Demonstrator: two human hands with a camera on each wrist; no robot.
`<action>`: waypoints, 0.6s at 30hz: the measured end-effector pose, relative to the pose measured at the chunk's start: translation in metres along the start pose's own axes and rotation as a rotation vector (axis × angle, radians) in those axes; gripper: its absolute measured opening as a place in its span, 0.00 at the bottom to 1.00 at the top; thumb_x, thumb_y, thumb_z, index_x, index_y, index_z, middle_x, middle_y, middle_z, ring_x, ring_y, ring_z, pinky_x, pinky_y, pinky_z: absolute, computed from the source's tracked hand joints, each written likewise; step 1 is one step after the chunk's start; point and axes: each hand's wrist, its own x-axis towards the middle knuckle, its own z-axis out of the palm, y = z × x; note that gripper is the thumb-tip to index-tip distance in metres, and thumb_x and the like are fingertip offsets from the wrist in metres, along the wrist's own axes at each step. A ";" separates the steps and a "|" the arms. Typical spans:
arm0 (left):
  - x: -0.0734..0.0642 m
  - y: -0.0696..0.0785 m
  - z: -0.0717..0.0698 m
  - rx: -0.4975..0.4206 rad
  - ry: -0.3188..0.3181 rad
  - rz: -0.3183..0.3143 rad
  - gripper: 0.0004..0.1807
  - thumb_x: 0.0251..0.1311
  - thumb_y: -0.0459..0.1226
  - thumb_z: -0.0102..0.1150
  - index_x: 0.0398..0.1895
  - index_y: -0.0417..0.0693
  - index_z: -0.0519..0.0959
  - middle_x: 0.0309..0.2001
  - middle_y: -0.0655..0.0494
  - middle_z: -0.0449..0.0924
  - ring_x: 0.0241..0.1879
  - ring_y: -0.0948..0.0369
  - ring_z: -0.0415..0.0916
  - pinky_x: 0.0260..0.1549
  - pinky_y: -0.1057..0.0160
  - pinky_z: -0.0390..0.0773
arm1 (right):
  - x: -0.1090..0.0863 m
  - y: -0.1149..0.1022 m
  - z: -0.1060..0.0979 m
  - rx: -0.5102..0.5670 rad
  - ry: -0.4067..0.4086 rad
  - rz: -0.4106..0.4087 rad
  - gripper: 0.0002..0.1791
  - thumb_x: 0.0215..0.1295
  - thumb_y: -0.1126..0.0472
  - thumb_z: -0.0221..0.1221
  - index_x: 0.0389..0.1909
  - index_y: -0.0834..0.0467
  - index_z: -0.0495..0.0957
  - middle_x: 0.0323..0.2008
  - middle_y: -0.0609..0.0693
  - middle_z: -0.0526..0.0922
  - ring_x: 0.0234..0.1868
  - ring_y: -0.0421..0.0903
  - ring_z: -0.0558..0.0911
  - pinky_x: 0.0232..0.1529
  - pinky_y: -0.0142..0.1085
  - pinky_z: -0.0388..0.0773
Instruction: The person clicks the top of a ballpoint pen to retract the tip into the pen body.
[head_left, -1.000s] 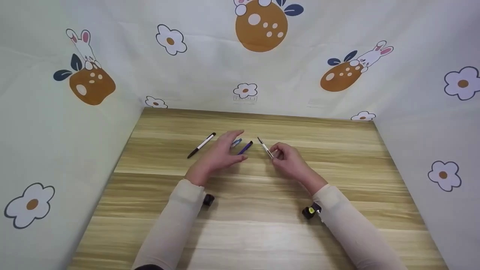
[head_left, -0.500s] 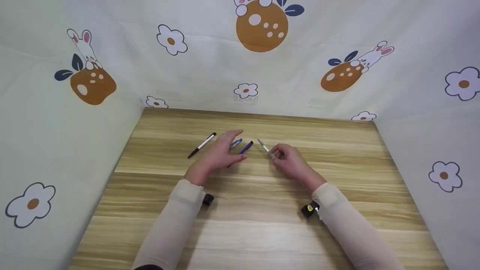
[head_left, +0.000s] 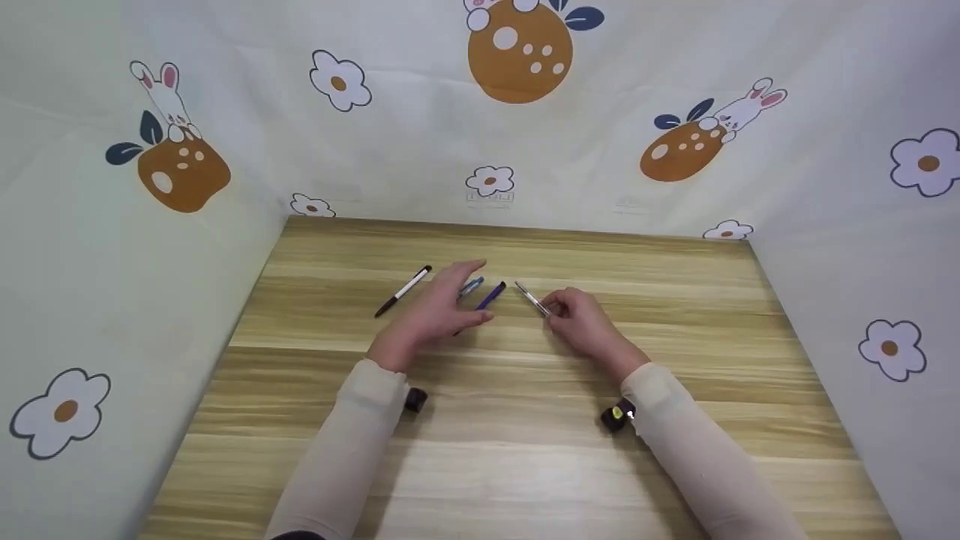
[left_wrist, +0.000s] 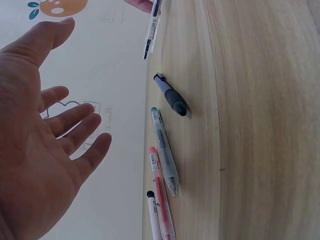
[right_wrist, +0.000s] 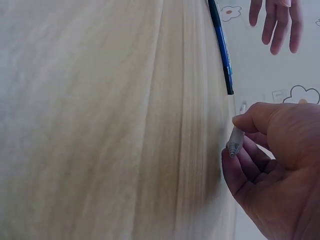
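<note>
My right hand pinches a slim clear pen between thumb and fingers; its far end points up and left in the head view. From the right wrist, the near end of this pen pokes out by the fingertips. My left hand hovers with spread fingers above several pens and holds nothing. Beneath or beside it lie a purple-blue pen and a light blue clear pen. The left wrist view also shows a clear pen with a red core, which my left hand hides in the head view.
A white pen with dark ends lies left of my left hand. The wooden table is bounded by pale printed cloth at the back and both sides. Small black wrist cameras hang under both sleeves.
The pen in my right hand has turned slightly: its far end has dropped a little towards me and looks grey rather than dark. My left hand stays almost still.
</note>
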 end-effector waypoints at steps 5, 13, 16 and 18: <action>-0.001 0.000 0.000 -0.004 -0.004 -0.005 0.52 0.69 0.49 0.77 0.89 0.51 0.59 0.85 0.46 0.60 0.85 0.47 0.55 0.82 0.44 0.58 | 0.002 0.002 0.001 -0.034 -0.007 -0.015 0.13 0.69 0.73 0.66 0.52 0.67 0.88 0.39 0.54 0.86 0.43 0.49 0.80 0.48 0.42 0.78; -0.001 0.000 0.000 -0.017 0.000 -0.002 0.51 0.69 0.48 0.77 0.89 0.50 0.60 0.85 0.44 0.61 0.84 0.46 0.57 0.81 0.45 0.60 | 0.004 0.003 0.002 -0.060 -0.003 -0.021 0.12 0.68 0.73 0.67 0.52 0.67 0.89 0.38 0.54 0.86 0.42 0.49 0.81 0.48 0.43 0.78; -0.002 -0.001 -0.001 -0.019 -0.002 0.002 0.50 0.70 0.48 0.77 0.89 0.49 0.60 0.85 0.44 0.61 0.84 0.46 0.57 0.81 0.45 0.60 | 0.005 0.003 0.003 -0.060 0.001 -0.016 0.12 0.68 0.73 0.68 0.51 0.67 0.89 0.38 0.54 0.87 0.41 0.50 0.82 0.47 0.43 0.79; -0.002 -0.002 -0.001 -0.013 0.001 0.007 0.50 0.70 0.48 0.76 0.88 0.49 0.60 0.85 0.45 0.61 0.84 0.47 0.57 0.81 0.45 0.59 | 0.005 0.002 0.003 -0.066 0.002 -0.011 0.12 0.69 0.72 0.68 0.51 0.66 0.89 0.38 0.54 0.87 0.42 0.50 0.82 0.47 0.44 0.79</action>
